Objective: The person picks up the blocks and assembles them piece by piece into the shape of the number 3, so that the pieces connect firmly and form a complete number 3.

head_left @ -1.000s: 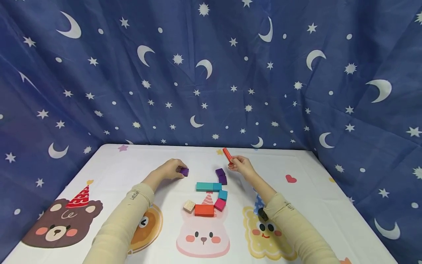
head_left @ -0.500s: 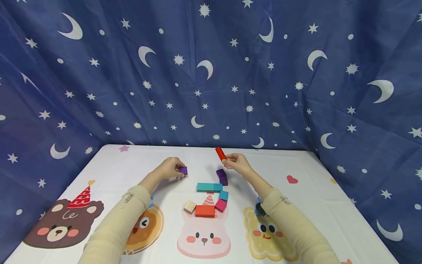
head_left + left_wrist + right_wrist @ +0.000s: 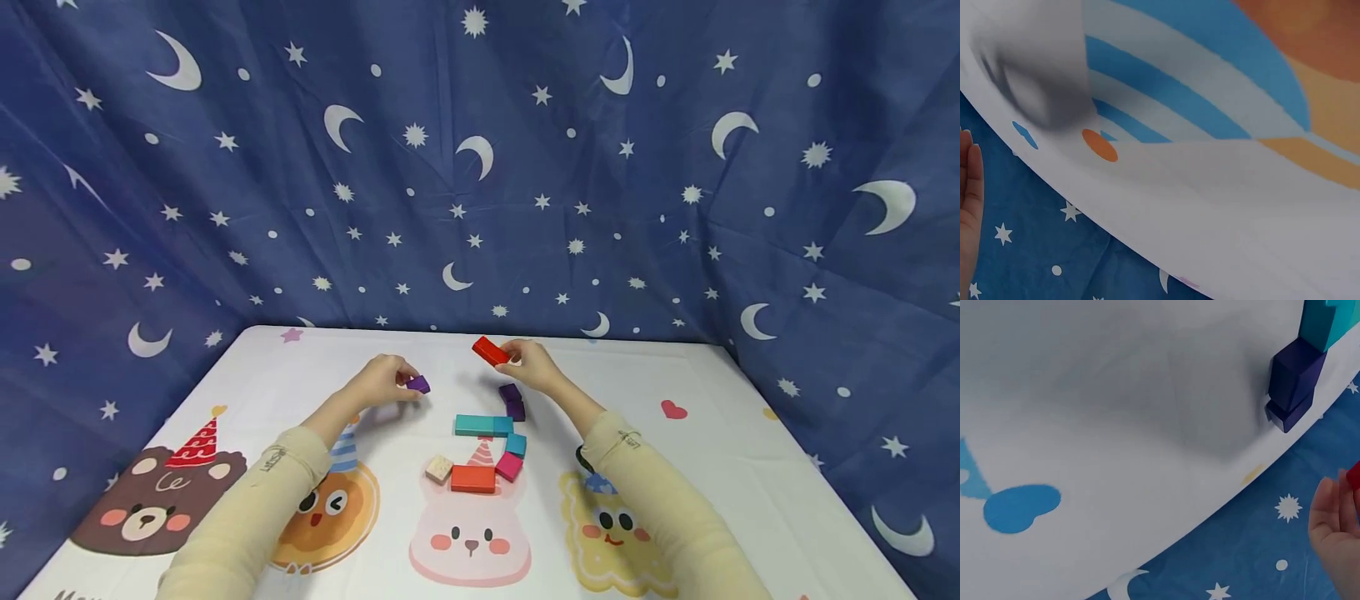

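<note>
My left hand (image 3: 384, 382) pinches a small purple block (image 3: 418, 384) between thumb and fingers, at the left of the row of blocks. In the left wrist view only the edge of that hand (image 3: 969, 194) shows, and its block is out of sight. My right hand (image 3: 531, 365) grips one end of a red rectangular block (image 3: 491, 351), tilted and raised above the far part of the table. The right wrist view shows the fingers of this hand (image 3: 1334, 519) and a sliver of the red block (image 3: 1354, 476). Two dark purple blocks (image 3: 512, 402) lie just below the right hand.
A curved line of blocks continues nearer: a teal block (image 3: 475, 425), blue block (image 3: 515, 445), magenta block (image 3: 509, 467), red-orange block (image 3: 473, 479) and cream block (image 3: 438, 468). The white tablecloth (image 3: 337, 500) has printed animal faces. A blue curtain (image 3: 480, 250) hangs behind.
My right hand has moved left with the red block, which has turned from steep to flatter. My left hand still holds the purple block, now tilted. The head view has shifted slightly.
</note>
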`<act>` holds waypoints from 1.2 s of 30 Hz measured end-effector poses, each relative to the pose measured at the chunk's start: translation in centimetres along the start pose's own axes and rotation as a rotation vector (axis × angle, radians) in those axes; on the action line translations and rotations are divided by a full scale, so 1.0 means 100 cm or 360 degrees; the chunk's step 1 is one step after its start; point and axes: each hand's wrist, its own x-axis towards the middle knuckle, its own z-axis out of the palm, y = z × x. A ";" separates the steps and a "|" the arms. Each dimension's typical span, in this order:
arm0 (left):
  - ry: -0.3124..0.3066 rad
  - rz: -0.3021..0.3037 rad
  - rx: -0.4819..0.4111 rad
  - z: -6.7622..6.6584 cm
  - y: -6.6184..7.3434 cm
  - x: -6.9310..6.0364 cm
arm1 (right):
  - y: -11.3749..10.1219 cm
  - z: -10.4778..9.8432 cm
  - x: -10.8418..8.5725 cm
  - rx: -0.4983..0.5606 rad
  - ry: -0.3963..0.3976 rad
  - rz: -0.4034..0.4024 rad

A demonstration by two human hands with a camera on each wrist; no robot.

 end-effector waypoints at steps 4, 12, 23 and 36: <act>0.0002 0.0011 0.0001 0.000 -0.002 -0.005 | 0.000 0.004 0.005 -0.0096 -0.0056 -0.0069; 0.0011 0.0029 0.0032 0.002 -0.008 -0.011 | 0.001 0.015 0.014 -0.0261 -0.0133 -0.0185; -0.0010 -0.0076 -0.0102 0.010 -0.014 -0.017 | 0.008 0.029 0.019 -0.0396 -0.0165 -0.0193; -0.0055 -0.0045 -0.0131 0.010 -0.012 -0.017 | 0.003 0.035 0.025 -0.0518 -0.0408 -0.0070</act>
